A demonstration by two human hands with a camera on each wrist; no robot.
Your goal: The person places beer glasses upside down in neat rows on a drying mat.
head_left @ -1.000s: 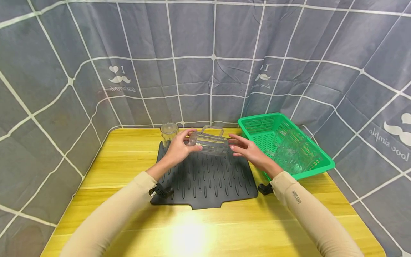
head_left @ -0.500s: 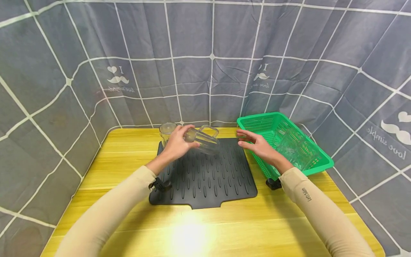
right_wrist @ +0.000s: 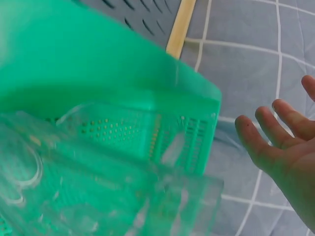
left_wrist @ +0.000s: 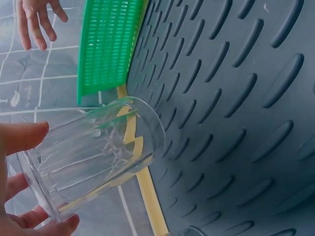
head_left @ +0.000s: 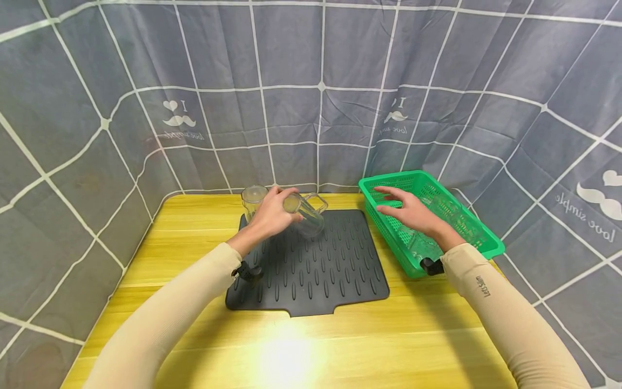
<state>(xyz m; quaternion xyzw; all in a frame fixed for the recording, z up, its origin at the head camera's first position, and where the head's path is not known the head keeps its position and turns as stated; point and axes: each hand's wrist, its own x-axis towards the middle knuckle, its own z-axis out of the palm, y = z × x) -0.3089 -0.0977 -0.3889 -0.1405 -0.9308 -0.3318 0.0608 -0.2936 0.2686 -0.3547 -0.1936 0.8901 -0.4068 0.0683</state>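
My left hand point(head_left: 273, 213) grips a clear glass mug point(head_left: 311, 220) around its base, thumb on one side and fingers on the other. The mug is tilted with its mouth down toward the black ridged mat point(head_left: 316, 275), still above it; its handle points to the back right. Just behind the left hand, another clear glass point(head_left: 254, 195) stands on the mat's back left corner, partly hidden. Over the green plastic basket point(head_left: 371, 208) hovers my right hand point(head_left: 413, 210), fingers spread and holding nothing. Inside the basket lie clear glass mugs point(right_wrist: 123, 182); their exact number is hard to make out.
The basket stands at the right of the wooden table point(head_left: 233, 346), close by the mat. A grey curtain point(head_left: 291, 119) with white grid lines surrounds the table at the back and sides. A wrist camera point(head_left: 431, 266) on the right arm is near the basket's front wall.
My right hand has left the mug's mouth end and moved right over the basket. My left hand has turned the mug from nearly level to mouth-down, slightly to the left.
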